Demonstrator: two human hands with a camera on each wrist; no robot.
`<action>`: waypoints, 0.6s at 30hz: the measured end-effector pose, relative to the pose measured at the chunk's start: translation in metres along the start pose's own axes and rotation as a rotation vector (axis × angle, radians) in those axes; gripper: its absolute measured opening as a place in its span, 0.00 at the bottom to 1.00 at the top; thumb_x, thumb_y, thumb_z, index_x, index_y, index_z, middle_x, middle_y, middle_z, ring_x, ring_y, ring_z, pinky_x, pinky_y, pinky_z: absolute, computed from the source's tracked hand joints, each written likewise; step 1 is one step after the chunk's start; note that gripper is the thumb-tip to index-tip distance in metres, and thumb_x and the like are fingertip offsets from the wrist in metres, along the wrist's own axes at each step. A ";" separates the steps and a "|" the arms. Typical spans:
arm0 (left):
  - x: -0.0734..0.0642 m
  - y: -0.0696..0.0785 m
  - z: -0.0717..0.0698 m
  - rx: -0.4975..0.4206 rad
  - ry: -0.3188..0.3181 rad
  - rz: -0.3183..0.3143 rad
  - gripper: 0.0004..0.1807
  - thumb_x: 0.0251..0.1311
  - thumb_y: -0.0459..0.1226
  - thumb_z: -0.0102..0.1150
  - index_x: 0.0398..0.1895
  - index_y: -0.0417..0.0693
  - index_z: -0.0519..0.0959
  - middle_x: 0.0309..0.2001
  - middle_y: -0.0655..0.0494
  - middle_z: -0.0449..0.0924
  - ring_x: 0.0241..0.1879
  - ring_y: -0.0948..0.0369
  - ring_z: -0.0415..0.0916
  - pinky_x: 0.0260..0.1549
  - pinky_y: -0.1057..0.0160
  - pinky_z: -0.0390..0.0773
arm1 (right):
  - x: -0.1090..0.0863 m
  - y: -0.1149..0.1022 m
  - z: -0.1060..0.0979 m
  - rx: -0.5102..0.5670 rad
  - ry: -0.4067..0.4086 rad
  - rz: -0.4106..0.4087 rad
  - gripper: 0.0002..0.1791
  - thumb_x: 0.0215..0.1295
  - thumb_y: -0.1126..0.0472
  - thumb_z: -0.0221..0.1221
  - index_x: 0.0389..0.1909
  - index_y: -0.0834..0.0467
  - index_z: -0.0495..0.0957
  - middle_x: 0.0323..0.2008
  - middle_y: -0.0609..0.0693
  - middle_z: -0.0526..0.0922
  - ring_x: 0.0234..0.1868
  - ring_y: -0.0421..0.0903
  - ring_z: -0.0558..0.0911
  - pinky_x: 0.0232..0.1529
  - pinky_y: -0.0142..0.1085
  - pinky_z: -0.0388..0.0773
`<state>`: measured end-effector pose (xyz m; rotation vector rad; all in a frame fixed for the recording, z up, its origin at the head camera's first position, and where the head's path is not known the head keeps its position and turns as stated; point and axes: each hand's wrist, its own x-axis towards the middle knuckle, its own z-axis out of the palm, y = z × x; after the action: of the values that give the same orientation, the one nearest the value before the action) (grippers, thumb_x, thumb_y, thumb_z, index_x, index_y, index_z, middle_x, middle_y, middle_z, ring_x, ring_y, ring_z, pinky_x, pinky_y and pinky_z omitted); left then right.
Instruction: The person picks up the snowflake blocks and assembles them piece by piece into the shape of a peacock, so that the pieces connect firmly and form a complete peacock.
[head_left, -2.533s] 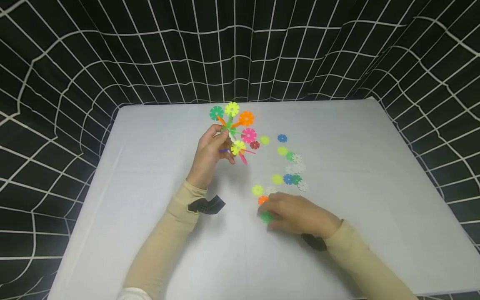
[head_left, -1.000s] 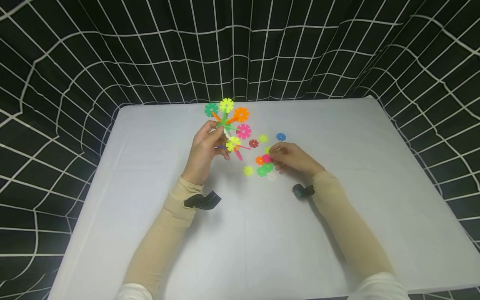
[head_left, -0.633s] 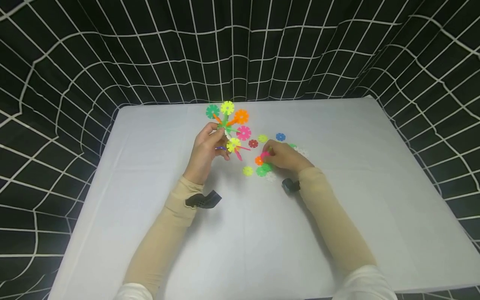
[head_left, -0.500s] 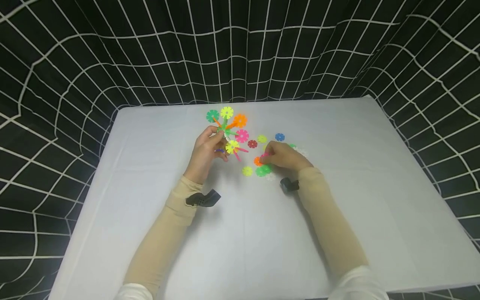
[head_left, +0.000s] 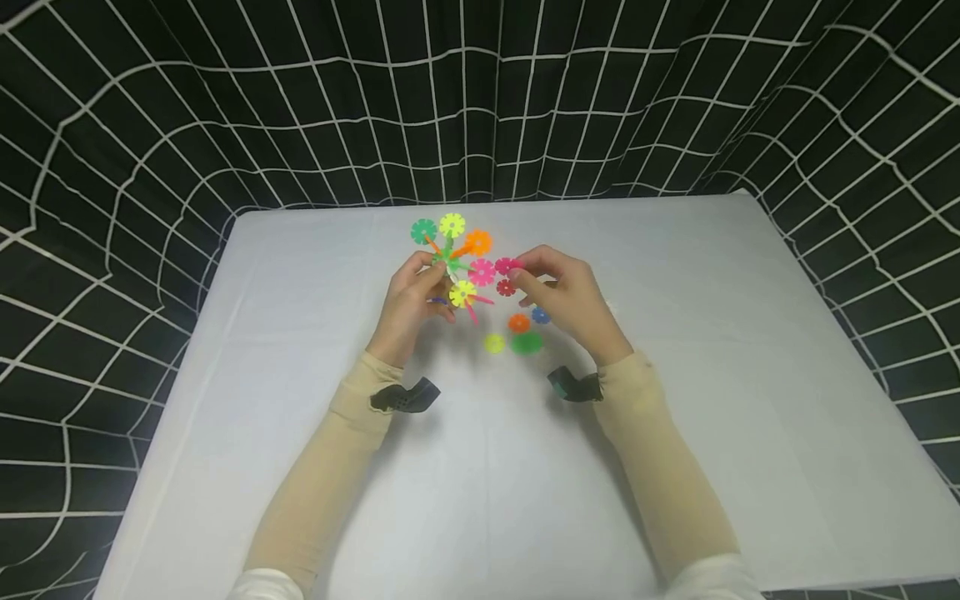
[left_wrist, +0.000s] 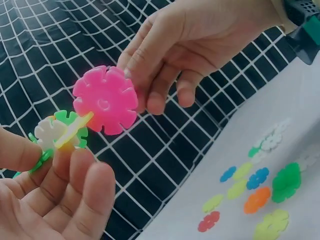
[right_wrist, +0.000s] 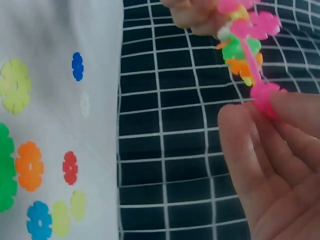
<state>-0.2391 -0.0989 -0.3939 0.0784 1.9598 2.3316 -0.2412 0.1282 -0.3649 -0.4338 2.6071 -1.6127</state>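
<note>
My left hand grips a cluster of interlocking plastic snowflake discs, raised above the table. Green, yellow, orange and pink discs stick out from its green middle; fingers hide part of it. Opposite, my right hand pinches a pink snowflake disc between thumb and fingertips. That disc is held right beside the cluster's own pink disc. In the right wrist view the pinched disc is at the end of a pink disc seen edge-on.
Loose discs lie on the white table below the hands: a red one, an orange one, a yellow one, green and blue. A black curtain with a white grid stands behind the table.
My right hand set discs down near the middle, then lifted a pink disc up and left to the cluster. The left hand stays nearly in place, still holding the cluster.
</note>
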 end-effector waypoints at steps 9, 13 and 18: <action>-0.002 0.007 0.001 -0.071 0.031 0.048 0.06 0.75 0.39 0.48 0.37 0.50 0.70 0.30 0.55 0.75 0.25 0.58 0.75 0.23 0.62 0.83 | -0.007 -0.003 0.010 -0.142 0.079 -0.150 0.09 0.69 0.61 0.63 0.47 0.57 0.83 0.40 0.54 0.89 0.35 0.50 0.88 0.36 0.31 0.84; -0.002 0.008 0.001 -0.068 0.032 0.052 0.06 0.75 0.38 0.48 0.36 0.50 0.69 0.30 0.55 0.76 0.24 0.58 0.75 0.22 0.62 0.83 | -0.008 -0.006 0.012 -0.186 0.132 -0.218 0.08 0.68 0.61 0.64 0.46 0.57 0.84 0.38 0.52 0.90 0.35 0.47 0.88 0.36 0.34 0.85; -0.003 0.008 0.000 -0.066 0.028 0.057 0.06 0.75 0.38 0.48 0.36 0.50 0.68 0.30 0.55 0.77 0.24 0.57 0.75 0.22 0.61 0.84 | -0.005 -0.007 0.012 -0.221 0.177 -0.277 0.08 0.68 0.62 0.65 0.45 0.58 0.84 0.38 0.51 0.90 0.37 0.45 0.88 0.38 0.41 0.87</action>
<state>-0.2368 -0.1006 -0.3859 0.0984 1.9166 2.4437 -0.2323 0.1166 -0.3646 -0.7249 2.9875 -1.4980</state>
